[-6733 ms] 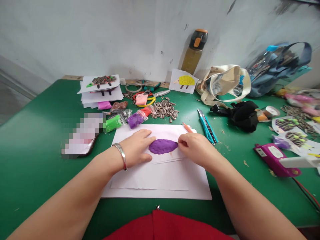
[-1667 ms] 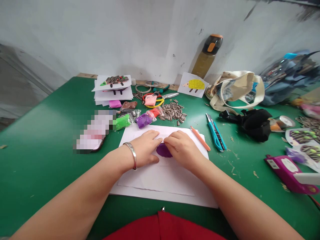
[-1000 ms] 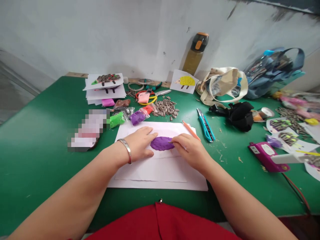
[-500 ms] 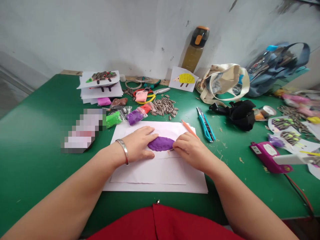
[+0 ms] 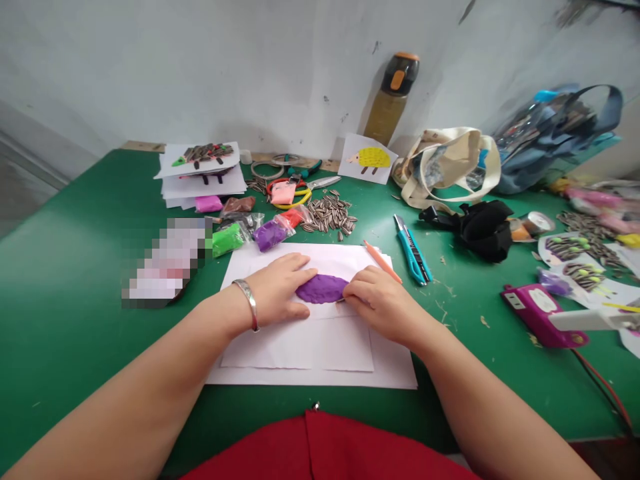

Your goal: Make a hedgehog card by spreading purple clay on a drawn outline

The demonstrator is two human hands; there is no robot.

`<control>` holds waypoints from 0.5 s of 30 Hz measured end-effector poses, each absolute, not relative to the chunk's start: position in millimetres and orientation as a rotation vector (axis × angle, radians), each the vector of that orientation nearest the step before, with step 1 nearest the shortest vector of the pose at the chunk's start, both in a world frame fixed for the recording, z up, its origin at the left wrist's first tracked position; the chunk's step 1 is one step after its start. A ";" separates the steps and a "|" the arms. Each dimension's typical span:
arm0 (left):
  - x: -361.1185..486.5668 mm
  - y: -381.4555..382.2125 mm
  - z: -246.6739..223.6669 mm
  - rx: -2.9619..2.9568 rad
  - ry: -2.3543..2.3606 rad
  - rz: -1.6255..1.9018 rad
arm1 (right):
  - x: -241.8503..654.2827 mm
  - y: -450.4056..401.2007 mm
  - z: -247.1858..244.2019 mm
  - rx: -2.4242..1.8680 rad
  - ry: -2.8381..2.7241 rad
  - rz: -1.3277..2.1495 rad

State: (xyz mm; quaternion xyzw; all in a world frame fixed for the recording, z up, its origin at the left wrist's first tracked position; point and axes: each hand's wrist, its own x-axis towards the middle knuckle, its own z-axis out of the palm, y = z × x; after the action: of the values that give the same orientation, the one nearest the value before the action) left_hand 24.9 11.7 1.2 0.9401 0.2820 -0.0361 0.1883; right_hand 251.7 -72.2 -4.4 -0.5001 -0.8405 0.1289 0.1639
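By wall (image 5: 200, 73), papers (image 5: 300, 347) on green table (image 5: 75, 313)

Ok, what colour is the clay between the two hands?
The clay is purple, seen best in the head view.

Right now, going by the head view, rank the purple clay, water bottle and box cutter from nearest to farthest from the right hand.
From the right hand, nearest first:
1. Purple clay: at the fingertips, on the left.
2. Box cutter: beyond the hand, slightly right.
3. Water bottle: far back, by the wall.
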 end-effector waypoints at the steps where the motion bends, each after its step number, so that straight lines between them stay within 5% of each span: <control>1: 25.0 11.5 1.8 2.638 0.798 -0.112 | 251.2 -71.4 -5.0 -1.440 -2.402 0.349; 15: 21.4 14.2 -10.1 2.683 0.779 -0.033 | 243.4 -73.8 -2.3 -1.467 -2.415 0.319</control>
State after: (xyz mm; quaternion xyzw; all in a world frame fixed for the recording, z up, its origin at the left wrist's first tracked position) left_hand 21.4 14.2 -10.1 0.9458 0.2747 -0.0115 0.1729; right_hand 243.4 -73.8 -2.3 -0.5101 -0.8399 0.1110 0.1482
